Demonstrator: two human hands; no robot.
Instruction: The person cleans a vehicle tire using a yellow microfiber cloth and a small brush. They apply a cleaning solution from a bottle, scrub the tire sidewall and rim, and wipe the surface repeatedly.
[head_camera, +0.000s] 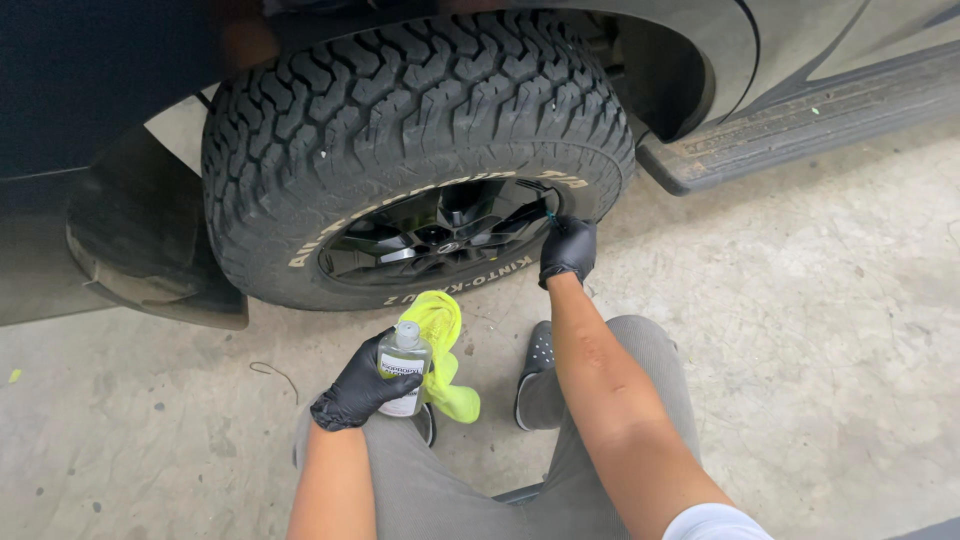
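Concrete garage floor (820, 330), vehicle tyre (400, 130) at top centre. Left hand (360, 385) wraps a small clear bottle (403, 365) w/ yellow cloth (440, 340): light, prob. slick, best held mid-body. Right hand (568, 250) pinches a thin tool (552, 215) at the black wheel (440, 235).

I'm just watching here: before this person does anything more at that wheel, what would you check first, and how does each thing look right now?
1. Left hand grips the clear bottle firmly: ok.
2. Bottle cap shut: cannot tell.
3. Yellow cloth within reach, tucked behind the bottle: ok.
4. Right hand at the black rim, fingers on a small thin tool: ok; what the tool is: cannot tell.
5. Both hands gloved: ok.
6. Feet clear of the tyre: ok.
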